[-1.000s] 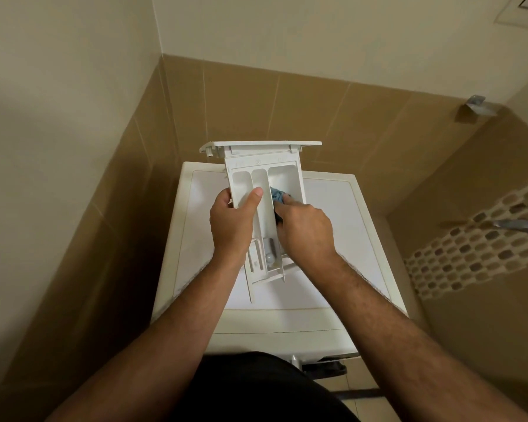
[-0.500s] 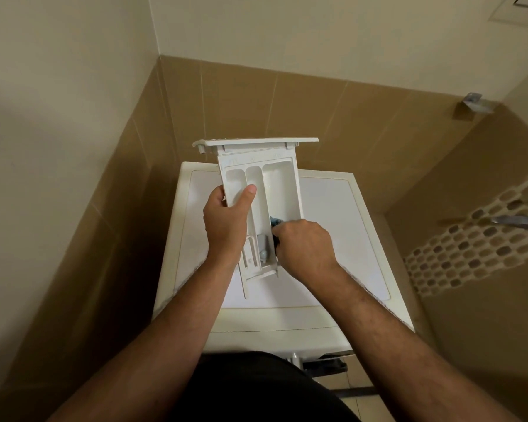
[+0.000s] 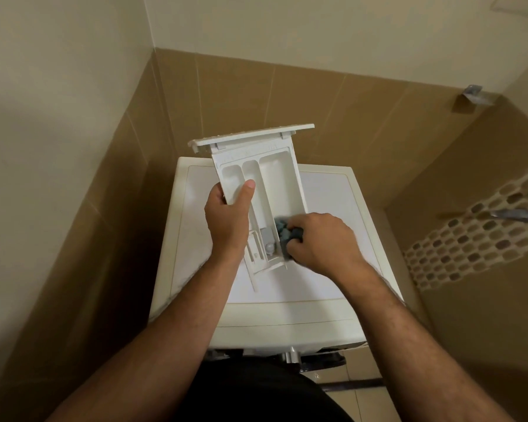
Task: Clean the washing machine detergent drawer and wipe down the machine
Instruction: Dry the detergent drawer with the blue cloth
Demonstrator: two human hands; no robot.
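The white detergent drawer [image 3: 279, 181] is held out of the machine, above the white washing machine top [image 3: 326, 202], with its front panel pointing away from me. My left hand [image 3: 227, 220] grips the drawer's left side, thumb lying in the left compartment. My right hand [image 3: 320, 242] is closed on a bunched blue cloth [image 3: 288, 231] and presses it into the near end of the right compartment. A grey plastic siphon cap [image 3: 267, 239] sits in the middle channel beside the cloth.
Brown tiled walls close in on the left and behind the machine. A mosaic tile band [image 3: 476, 236] and a metal fitting [image 3: 514, 214] are on the right wall. Tiled floor shows at the lower right beside the machine front.
My right hand has drawn the cloth from the far part of the right compartment back toward its near end. The drawer has tilted slightly left in my left hand.
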